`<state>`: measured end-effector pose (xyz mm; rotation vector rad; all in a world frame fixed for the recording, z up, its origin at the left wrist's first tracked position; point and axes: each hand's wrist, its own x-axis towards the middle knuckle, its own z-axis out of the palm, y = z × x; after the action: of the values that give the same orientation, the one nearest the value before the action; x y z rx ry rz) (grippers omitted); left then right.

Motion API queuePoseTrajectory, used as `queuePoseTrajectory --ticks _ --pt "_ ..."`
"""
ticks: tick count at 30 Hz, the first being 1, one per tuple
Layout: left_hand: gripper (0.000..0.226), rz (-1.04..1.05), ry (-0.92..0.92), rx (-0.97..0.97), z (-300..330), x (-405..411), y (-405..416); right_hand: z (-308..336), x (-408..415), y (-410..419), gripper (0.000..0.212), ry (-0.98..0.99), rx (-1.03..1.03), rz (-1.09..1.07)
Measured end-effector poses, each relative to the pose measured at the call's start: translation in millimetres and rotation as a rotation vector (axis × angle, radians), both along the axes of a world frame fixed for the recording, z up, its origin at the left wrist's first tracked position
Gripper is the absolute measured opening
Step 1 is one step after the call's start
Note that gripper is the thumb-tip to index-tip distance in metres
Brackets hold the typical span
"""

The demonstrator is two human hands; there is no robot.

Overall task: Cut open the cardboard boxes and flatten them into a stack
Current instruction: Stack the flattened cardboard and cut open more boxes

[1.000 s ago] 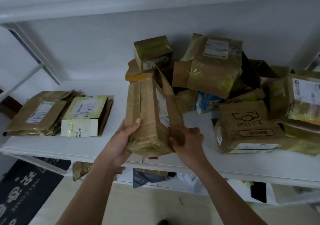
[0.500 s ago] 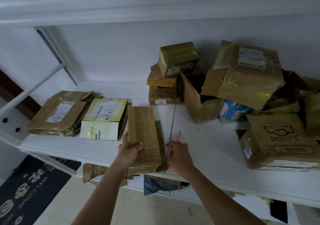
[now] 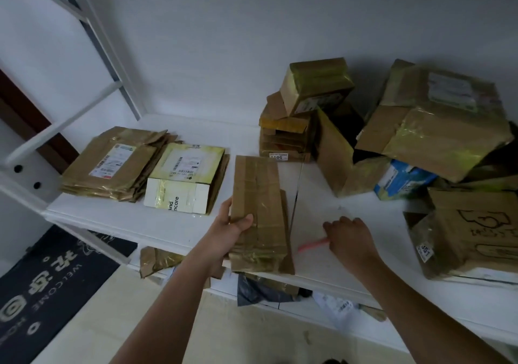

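Judging from the layout, a flattened box [image 3: 259,217] lying at the shelf [image 3: 117,217] edge is being moved toward the flattened stack [image 3: 112,164]. It is gripped by the left hand [image 3: 228,227], thumb on top. The right hand [image 3: 349,236], fingers curled, reaches over a pink cutter [image 3: 312,243]; a grip cannot be confirmed. Uncut boxes [image 3: 437,122] remain at right.

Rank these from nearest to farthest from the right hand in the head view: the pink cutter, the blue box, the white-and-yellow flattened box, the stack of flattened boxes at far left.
1. Pink cutter, at the right hand.
2. Blue box, up and to the right.
3. White-and-yellow flattened box, left of the held box.
4. Stack of flattened boxes, far left on the shelf.
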<state>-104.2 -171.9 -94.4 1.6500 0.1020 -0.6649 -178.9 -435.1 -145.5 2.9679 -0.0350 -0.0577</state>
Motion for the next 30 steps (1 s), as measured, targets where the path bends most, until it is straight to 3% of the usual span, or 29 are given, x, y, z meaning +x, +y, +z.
queuePoseTrajectory --ticks 3,5,8,12,16,20,26,30 --pt "0.051 -0.014 0.040 -0.037 4.5 1.4 -11.7 21.5 -6.0 -18.5 0.023 -0.310 0.237 -0.123" --pt "0.049 -0.041 0.081 -0.063 5.8 -2.7 -26.6 38.6 1.6 -14.4 0.011 -0.491 0.634 -0.212" --pt "0.058 -0.095 0.130 -0.048 -0.7 -19.4 -55.9 57.4 12.5 13.4 0.007 -0.459 1.177 -0.272" --pt "0.071 -0.093 0.155 -0.026 -18.3 -41.5 -86.6 47.8 -1.7 30.0 0.014 -0.481 1.140 -0.234" --pt "0.062 -0.071 0.137 -0.007 -23.0 -47.4 -91.5 30.7 -18.1 16.7 0.008 -0.543 1.104 -0.166" --pt "0.066 -0.095 0.156 0.029 -18.7 -40.3 -89.0 36.5 -9.8 8.8 0.013 -0.547 1.252 -0.189" --pt "0.060 -0.083 0.149 0.098 -15.3 -36.0 -88.4 52.7 40.8 14.9 0.003 -0.514 1.512 -0.189" --pt "0.057 -0.077 0.093 0.137 -15.9 -35.9 -90.1 38.1 59.1 18.3 0.002 -0.462 1.509 -0.189"
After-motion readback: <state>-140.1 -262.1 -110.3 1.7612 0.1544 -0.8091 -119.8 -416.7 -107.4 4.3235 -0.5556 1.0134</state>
